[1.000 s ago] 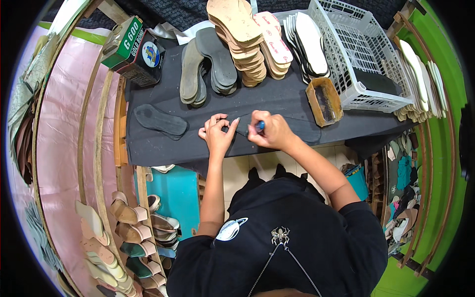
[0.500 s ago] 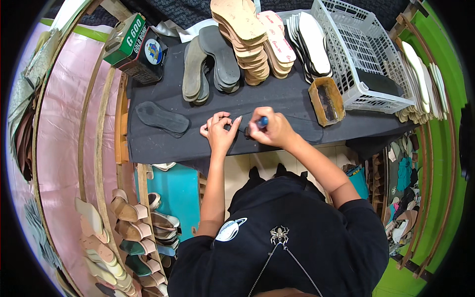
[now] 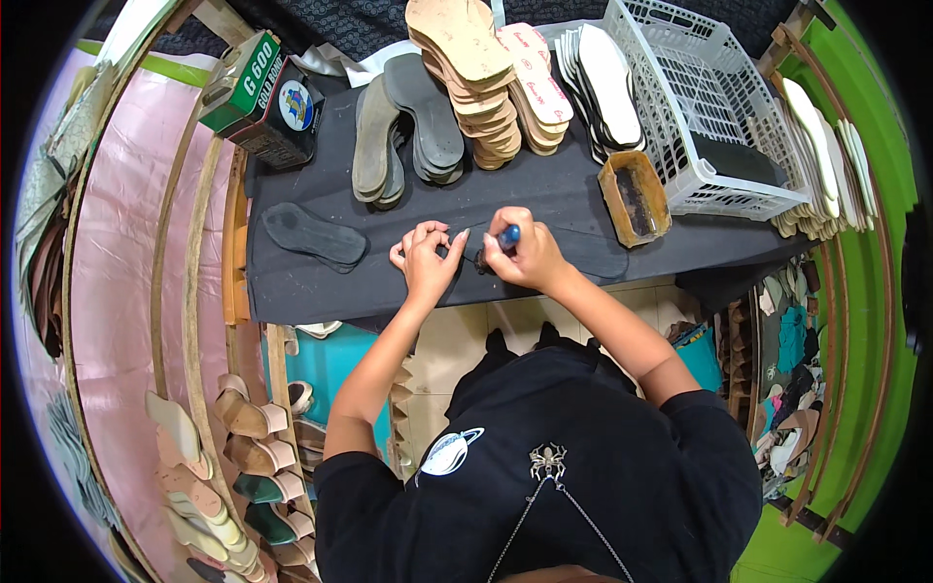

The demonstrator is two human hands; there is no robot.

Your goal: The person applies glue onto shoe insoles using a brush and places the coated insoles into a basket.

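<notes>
I remotely watch the right hand (image 3: 530,259) grip a blue-handled tool (image 3: 510,235) over a dark sole (image 3: 598,253), near-left of the brown tray (image 3: 646,234); work appears underway, how much remains unclear. The sole's long axis runs sideways, one end pointing trayward; the left hand (image 3: 425,262) curls its fingers, its hold I cannot tell.
</notes>
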